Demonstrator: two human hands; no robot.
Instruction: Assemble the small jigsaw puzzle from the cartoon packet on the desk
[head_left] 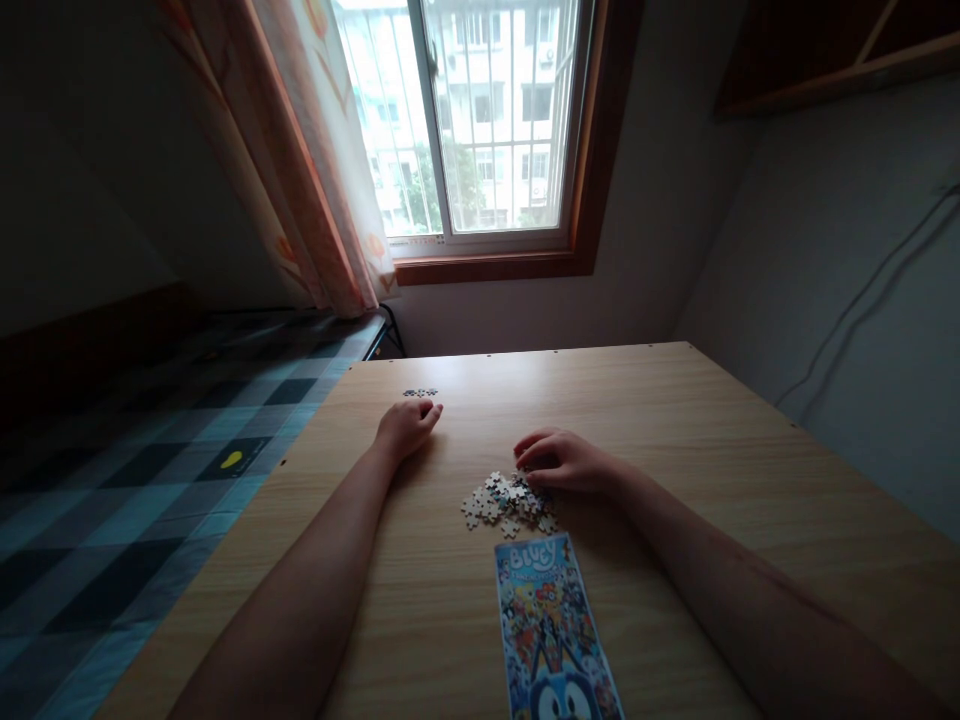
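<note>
A loose pile of jigsaw puzzle pieces (493, 500) lies mid-table, many of them pale side up. My right hand (568, 462) is at the pile's far right edge, its fingers bent and apart from the thumb, with no piece visible between them. Farther off to the left, my left hand (407, 427) rests on the table with curled fingers; whatever they may hold is hidden. Just beyond it sits a short row of several puzzle pieces (421, 393). A colourful Bluey picture sheet (551, 625) lies flat on the near side of the pile.
The wooden table (675, 420) has a bed with a checked cover (225, 470) along its left side. Past the far edge are a window (495, 130) and an orange curtain (300, 180). A cable (862, 300) runs down the right wall, below a shelf (840, 85).
</note>
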